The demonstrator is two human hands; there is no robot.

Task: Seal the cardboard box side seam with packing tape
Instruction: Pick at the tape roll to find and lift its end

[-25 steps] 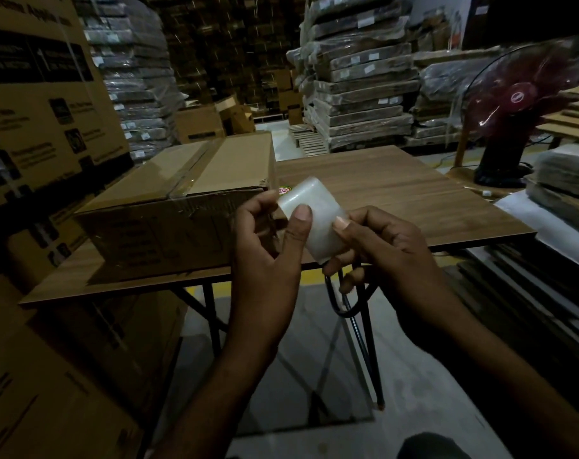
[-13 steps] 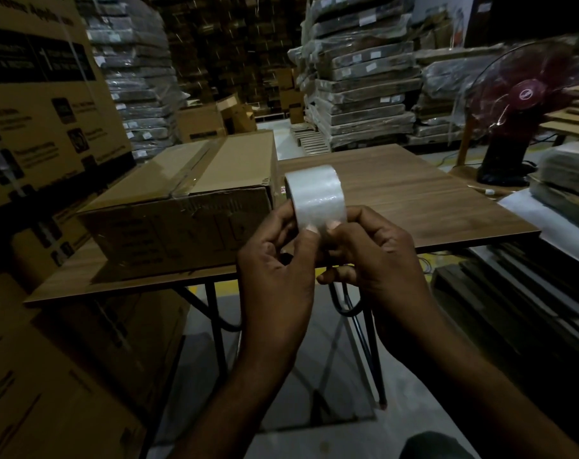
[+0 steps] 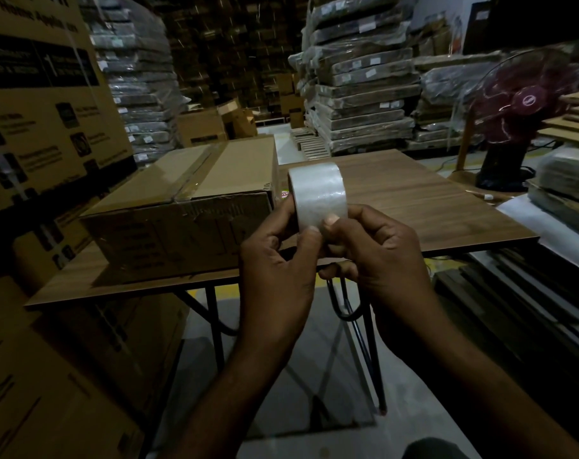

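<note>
Tape roll (image 3: 317, 193), clear, is held upright in front of the person, above the near edge of the table (image 3: 413, 200), with its broad outer face turned toward the camera. Left hand (image 3: 276, 260) grips the roll from the left side, fingers curled round its lower left edge and thumb pressed on the outer face near the bottom. Right hand (image 3: 377, 250) grips it from the right, thumb tip laid on the outer face just beside the left thumb, remaining fingers folded beneath the roll. Both thumbs meet at the lower part of the tape face; whether a loose end has been lifted there cannot be told in this dim light. Box (image 3: 188, 210), brown cardboard, lies flat on the left part of the table, closed, with a strip of clear tape (image 3: 195, 173) running along its top seam and folding over the near edge. Its near side faces the camera and carries faint dark printing too blurred to read. The roll is apart from the box, just to the right of its near right corner. Table surface is wood-grain, on dark metal legs (image 3: 364, 326). Large printed cartons (image 3: 39, 104) stand at far left; wrapped stacks (image 3: 361, 94) fill the background; a red fan (image 3: 526, 104) stands at far right.
</note>
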